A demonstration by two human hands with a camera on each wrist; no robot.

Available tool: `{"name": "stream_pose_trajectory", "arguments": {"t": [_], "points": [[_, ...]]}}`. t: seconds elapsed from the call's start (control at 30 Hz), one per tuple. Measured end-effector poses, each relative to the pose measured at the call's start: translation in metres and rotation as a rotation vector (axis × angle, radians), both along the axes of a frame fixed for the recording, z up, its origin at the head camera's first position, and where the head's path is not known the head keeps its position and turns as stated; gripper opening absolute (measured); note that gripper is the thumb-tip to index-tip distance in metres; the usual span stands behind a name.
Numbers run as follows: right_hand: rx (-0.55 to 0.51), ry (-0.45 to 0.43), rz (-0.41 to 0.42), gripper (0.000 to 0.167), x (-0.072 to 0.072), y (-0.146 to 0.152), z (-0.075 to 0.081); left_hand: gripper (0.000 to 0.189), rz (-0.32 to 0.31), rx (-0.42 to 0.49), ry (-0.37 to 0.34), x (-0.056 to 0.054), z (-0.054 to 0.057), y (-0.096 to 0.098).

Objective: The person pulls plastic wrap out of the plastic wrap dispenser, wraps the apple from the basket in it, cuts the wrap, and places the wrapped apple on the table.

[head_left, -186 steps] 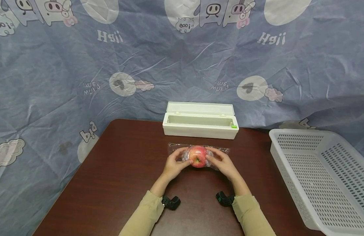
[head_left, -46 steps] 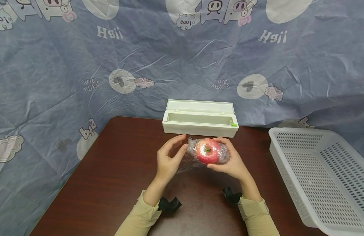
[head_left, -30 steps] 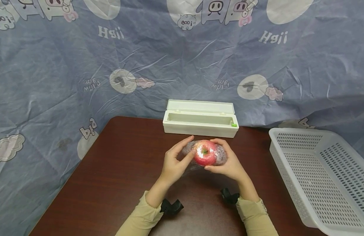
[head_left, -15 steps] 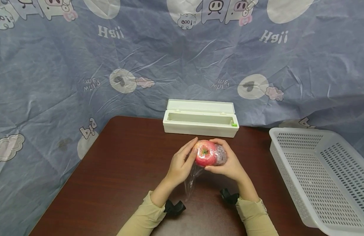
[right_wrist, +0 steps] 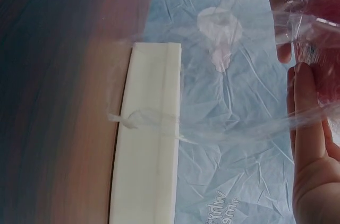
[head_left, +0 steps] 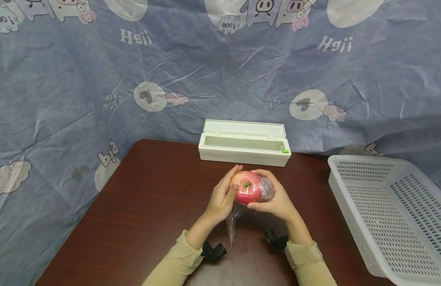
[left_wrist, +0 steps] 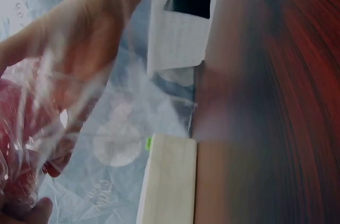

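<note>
A red apple [head_left: 249, 194] wrapped in clear cling film is held up over the table between both hands. My right hand [head_left: 279, 201] grips its right side, thumb at the front, where the film is bunched. On the left side, my left hand [head_left: 219, 200] holds the apple with the thumb on its near face and the fingers behind. A loose tail of cling film [head_left: 231, 226] hangs below the apple. In the left wrist view, film crosses in front of my right hand [left_wrist: 87, 38]; in the right wrist view, a strand stretches past my left hand [right_wrist: 313, 176].
A white lidded box [head_left: 243, 156], lid raised and with a green tab, stands behind the hands. To the right is a white perforated plastic basket [head_left: 356, 234]. The brown table [head_left: 134, 206] meets a patterned blue cloth [head_left: 206, 79] at the back.
The apple was lifted from the table and turned. My left hand came off it, then moved right onto its left side, covering the bunched film there. A film tail now hangs lower.
</note>
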State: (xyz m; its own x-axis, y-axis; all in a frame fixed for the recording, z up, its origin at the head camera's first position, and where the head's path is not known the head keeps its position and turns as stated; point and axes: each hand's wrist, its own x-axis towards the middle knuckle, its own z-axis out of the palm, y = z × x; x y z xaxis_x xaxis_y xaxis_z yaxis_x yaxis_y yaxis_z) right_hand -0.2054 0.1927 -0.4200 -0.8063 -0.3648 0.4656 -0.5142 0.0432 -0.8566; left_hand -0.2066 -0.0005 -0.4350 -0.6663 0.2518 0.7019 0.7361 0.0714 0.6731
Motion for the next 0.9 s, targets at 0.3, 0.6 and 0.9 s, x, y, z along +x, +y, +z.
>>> {"name": "stream_pose_trajectory", "arguments": {"t": [0.3,0.6,0.9], "points": [[0.004,0.011,0.012,0.087,0.001,0.003,0.003,0.075,-0.115,-0.059,-0.006,-0.002,0.003,-0.005],[0.011,0.003,0.033,0.082,0.001,0.004,0.005,0.089,-0.185,-0.120,-0.034,0.018,0.042,-0.014],[0.064,0.020,0.018,0.084,0.006,-0.001,0.010,0.092,-0.265,-0.140,-0.188,0.017,0.050,-0.024]]}}
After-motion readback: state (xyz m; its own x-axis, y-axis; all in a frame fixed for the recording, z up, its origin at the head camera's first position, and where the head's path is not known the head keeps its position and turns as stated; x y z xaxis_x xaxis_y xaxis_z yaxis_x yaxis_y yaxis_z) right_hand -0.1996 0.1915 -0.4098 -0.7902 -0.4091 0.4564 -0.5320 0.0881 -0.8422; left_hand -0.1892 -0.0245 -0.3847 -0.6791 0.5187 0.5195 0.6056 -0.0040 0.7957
